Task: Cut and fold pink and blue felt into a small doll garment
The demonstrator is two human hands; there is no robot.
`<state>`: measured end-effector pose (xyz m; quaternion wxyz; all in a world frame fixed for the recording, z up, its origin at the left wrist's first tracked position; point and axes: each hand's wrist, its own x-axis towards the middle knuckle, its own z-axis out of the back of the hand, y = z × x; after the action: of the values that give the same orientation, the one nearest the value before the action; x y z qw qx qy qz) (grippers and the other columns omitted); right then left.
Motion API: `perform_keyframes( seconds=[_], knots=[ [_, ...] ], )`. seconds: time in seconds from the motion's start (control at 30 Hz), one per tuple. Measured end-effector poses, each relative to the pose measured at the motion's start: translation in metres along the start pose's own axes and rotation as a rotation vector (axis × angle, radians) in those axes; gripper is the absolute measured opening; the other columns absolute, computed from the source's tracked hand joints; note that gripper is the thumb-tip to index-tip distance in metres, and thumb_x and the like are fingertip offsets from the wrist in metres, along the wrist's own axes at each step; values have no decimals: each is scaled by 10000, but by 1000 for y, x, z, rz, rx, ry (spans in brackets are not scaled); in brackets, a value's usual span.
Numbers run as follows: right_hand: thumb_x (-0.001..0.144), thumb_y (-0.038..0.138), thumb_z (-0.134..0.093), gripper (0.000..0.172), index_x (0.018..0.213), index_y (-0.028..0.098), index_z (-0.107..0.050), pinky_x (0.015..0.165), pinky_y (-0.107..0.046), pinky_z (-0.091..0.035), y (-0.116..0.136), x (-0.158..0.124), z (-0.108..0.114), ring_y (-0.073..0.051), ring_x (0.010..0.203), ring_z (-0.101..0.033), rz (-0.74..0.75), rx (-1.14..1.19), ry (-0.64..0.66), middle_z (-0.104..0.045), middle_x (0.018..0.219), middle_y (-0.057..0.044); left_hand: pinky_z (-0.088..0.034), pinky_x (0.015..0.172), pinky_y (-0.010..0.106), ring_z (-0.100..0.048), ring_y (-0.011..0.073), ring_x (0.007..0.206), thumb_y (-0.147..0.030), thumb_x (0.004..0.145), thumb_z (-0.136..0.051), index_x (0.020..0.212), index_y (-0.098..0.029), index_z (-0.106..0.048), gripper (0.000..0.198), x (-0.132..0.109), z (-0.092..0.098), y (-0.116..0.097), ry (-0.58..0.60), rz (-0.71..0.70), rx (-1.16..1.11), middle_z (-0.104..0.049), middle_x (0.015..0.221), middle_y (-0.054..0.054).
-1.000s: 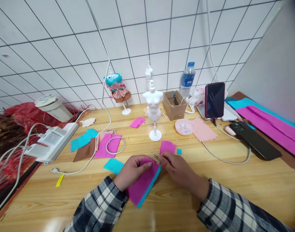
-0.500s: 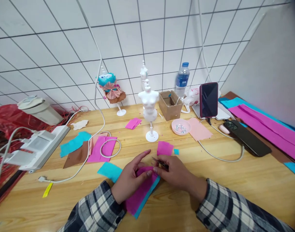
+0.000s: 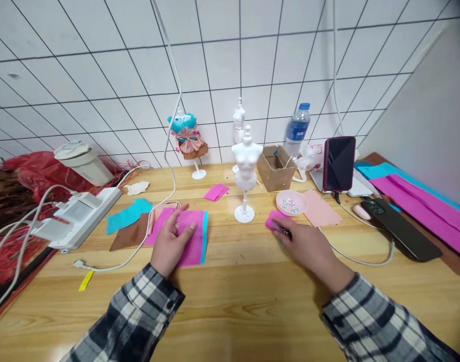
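White-tiled wall (image 3: pixel 222 65) behind; wood desk (image 3: pixel 233 306) below. White mini dress form (image 3: pixel 246 173) stands approx. centre. From it: R hand (image 3: pixel 309 246) at 4–5 o'clock; L hand (image 3: pixel 169 244) approx. 8 o'clock, fingers wide over cyan-edged magenta cloth (image 3: pixel 195 243) lying at 7–8 o'clock, contact unclear. Pink bowl (image 3: pixel 302 201) w/ shiny bits (image 3: pixel 289 205), 4 o'clock. Magenta scrap (image 3: pixel 273 218), 5 o'clock, just by R fingertips. Small dark tool (image 3: pixel 285 231), type unclear, pinched in R fingers.
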<state>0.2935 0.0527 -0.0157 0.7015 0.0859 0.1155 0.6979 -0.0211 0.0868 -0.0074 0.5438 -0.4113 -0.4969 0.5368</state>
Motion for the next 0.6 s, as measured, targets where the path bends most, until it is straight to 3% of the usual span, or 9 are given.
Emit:
perform_keyframes(
  seconds=[0.1,0.17,0.3,0.33,0.37,0.5,0.6],
  knots=[
    [919,457,-485,392,1246,280,-607,686,-330,-459,0,-1,1,-265,859,-681,47,148,-54,-740,1015,-82,-492,804,184,-612,139,966,-296,744,-762,1317,-251,-526,621,-1,4,-6,-95,-113,-88,-584,1270,45],
    [930,405,-478,315,1136,255,-664,716,-311,-463,9,-8,-1,-224,847,-675,170,299,-2,-738,999,-61,-505,816,190,-627,135,950,-268,728,-779,1285,-253,-554,602,-6,3,-11,-92,-112,-240,-611,1235,44],
    [987,419,-331,407,1013,205,-676,561,-246,-437,38,-28,-4,-139,570,-606,347,650,408,-671,666,-5,-559,847,271,-665,148,883,-223,710,-786,1179,-253,-612,501,-8,2,-18,-31,-7,-621,-683,1085,23],
    [985,428,-331,408,1014,203,-671,541,-241,-428,42,-32,-4,-134,547,-590,351,670,453,-654,642,3,-572,843,286,-670,145,854,-196,710,-780,1147,-248,-623,467,-6,3,-18,-26,20,-691,-694,1047,16],
    [979,424,-355,381,1041,208,-663,553,-245,-431,44,-33,-3,-138,572,-595,330,643,422,-661,673,-2,-588,812,287,-672,135,805,-166,715,-768,1117,-243,-630,432,-4,5,-18,-24,56,-748,-703,995,8],
    [934,354,-465,369,1261,225,-575,733,-342,-465,33,-28,1,-233,888,-633,149,214,12,-676,1074,-97,-562,515,165,-600,72,541,-93,769,-689,1026,-196,-624,284,2,8,-10,12,261,-826,-668,732,-19],
    [916,312,-488,389,1266,173,-585,824,-424,-466,26,-23,-1,-302,1012,-589,171,-13,-73,-648,1102,-147,-467,391,117,-549,52,471,-85,773,-677,950,-157,-602,205,4,4,-2,23,331,-760,-648,706,-15]
  ],
)
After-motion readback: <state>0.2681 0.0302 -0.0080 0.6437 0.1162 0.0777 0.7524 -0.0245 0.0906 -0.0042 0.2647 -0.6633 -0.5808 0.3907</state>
